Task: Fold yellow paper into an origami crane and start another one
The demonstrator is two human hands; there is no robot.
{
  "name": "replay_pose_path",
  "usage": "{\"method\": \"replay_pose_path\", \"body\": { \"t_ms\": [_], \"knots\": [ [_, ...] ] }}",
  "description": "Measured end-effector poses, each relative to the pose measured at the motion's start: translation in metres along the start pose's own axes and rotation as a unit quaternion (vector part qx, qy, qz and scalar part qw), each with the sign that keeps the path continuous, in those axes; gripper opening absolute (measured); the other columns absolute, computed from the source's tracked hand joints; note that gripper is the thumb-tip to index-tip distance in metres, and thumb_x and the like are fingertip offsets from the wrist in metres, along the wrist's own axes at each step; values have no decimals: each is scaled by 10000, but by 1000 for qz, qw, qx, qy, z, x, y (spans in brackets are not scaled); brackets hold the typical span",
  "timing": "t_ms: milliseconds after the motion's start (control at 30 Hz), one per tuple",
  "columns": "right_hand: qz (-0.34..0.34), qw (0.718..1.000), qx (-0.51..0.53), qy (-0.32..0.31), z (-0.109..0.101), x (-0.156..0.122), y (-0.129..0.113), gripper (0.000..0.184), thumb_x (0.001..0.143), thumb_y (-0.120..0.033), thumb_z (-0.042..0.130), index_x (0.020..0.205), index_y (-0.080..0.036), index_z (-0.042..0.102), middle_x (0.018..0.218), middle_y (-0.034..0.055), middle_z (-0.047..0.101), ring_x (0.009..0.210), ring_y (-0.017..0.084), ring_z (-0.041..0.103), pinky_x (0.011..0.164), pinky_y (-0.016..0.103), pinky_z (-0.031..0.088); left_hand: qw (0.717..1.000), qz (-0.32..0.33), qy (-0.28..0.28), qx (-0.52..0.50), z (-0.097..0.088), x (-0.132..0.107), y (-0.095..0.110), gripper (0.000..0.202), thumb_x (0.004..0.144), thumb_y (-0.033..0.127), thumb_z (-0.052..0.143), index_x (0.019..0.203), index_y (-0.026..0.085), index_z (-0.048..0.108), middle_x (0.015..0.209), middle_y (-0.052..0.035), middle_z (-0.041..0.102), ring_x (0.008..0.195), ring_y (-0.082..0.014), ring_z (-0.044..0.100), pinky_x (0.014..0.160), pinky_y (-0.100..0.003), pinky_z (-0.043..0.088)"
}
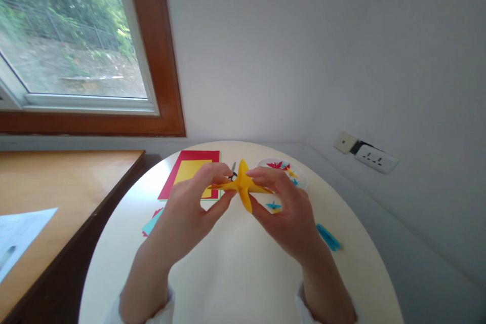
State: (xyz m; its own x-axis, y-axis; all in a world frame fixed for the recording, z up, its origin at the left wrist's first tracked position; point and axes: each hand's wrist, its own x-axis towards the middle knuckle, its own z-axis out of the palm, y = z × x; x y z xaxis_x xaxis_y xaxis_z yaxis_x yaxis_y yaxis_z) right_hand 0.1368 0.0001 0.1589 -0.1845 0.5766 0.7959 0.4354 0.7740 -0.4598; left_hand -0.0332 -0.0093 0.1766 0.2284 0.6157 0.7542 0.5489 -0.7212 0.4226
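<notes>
A folded yellow paper figure (243, 186) with pointed flaps is held above the round white table (235, 268). My left hand (190, 210) pinches its left flap between thumb and fingers. My right hand (284, 210) pinches its right flap the same way. Both hands are closed on the paper, which hangs a little above the tabletop.
Red and yellow paper sheets (190, 169) lie at the table's far left, with small scissors (233, 171) beside them. A clear dish (283, 169) holds small folded figures. A blue folded piece (328, 237) lies to the right. A wooden desk (56, 187) stands at left under the window.
</notes>
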Motion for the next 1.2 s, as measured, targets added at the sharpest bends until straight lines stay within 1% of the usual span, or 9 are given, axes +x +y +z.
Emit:
{"method": "replay_pose_path", "body": {
  "t_ms": [100, 233, 367, 467, 667, 800, 967, 1100, 1200],
  "knots": [
    [0, 1000, -10, -19, 0, -1, 0, 376, 755, -88, 574, 1063, -298, 524, 1028, -34, 684, 870, 128, 683, 758, 237, 557, 1000, -8, -23, 10, 0, 0, 0, 219, 783, 93, 568, 937, 239, 514, 864, 46, 678, 760, -86, 669, 649, -130, 510],
    [-6, 998, -40, -46, -1, 0, -2, 376, 759, -71, 550, 1059, -295, 512, 1002, -23, 685, 814, 141, 690, 741, 266, 553, 998, -33, -58, 7, 1, 1, 0, 182, 789, 115, 559, 924, 235, 539, 840, 32, 679, 735, -108, 665, 613, -160, 515],
    [11, 998, -30, -48, -2, 1, -2, 369, 764, -80, 541, 1062, -295, 504, 1026, -15, 674, 817, 145, 695, 773, 286, 553, 996, -64, -59, -8, 2, 2, -1, 122, 770, 141, 575, 866, 215, 585, 807, 13, 690, 720, -129, 656, 605, -192, 518],
    [26, 998, -15, -49, -3, 1, -3, 374, 761, -85, 555, 1066, -294, 501, 1023, -20, 667, 821, 132, 689, 770, 264, 559, 993, -94, -62, -45, 2, 2, -2, 105, 764, 169, 587, 846, 212, 634, 805, 0, 704, 721, -142, 651, 580, -205, 515],
    [41, 998, 12, -42, -6, 0, -5, 385, 757, -93, 564, 1077, -296, 493, 1038, -24, 659, 806, 116, 680, 747, 252, 573, 973, -151, -68, -164, 7, 5, -7, 95, 753, 194, 621, 816, 192, 691, 816, -37, 718, 771, -183, 658, 715, -301, 541],
    [57, 997, 19, -42, -7, 1, -7, 398, 741, -83, 573, 1066, -298, 496, 984, -27, 674, 772, 114, 678, 723, 244, 570, 966, -146, -72, -204, 9, 7, -7, 63, 753, 183, 634, 769, 186, 696, 784, -47, 706, 759, -190, 650, 708, -315, 536],
    [78, 996, 18, -33, -7, 1, -8, 448, 716, -67, 589, 1083, -307, 495, 894, -47, 676, 739, 104, 674, 684, 210, 555, 971, -102, -81, -201, 9, 7, -6, 109, 779, 167, 610, 794, 198, 713, 804, -54, 697, 749, -170, 633, 677, -289, 532],
    [87, 996, 13, -19, -8, 2, -7, 451, 716, -78, 594, 1094, -302, 498, 871, -49, 667, 722, 96, 661, 684, 202, 548, 972, -86, -126, -179, 8, 4, -9, 185, 775, 136, 600, 919, 217, 681, 928, -56, 681, 870, -179, 622, 747, -295, 520],
    [103, 995, 7, -17, -8, 2, -7, 456, 718, -83, 584, 1110, -300, 502, 837, -49, 664, 701, 102, 654, 669, 215, 551, 972, -91, -143, -165, 9, 3, -10, 209, 740, 102, 611, 916, 213, 639, 972, -50, 663, 917, -186, 607, 778, -304, 505]
  ]
}}
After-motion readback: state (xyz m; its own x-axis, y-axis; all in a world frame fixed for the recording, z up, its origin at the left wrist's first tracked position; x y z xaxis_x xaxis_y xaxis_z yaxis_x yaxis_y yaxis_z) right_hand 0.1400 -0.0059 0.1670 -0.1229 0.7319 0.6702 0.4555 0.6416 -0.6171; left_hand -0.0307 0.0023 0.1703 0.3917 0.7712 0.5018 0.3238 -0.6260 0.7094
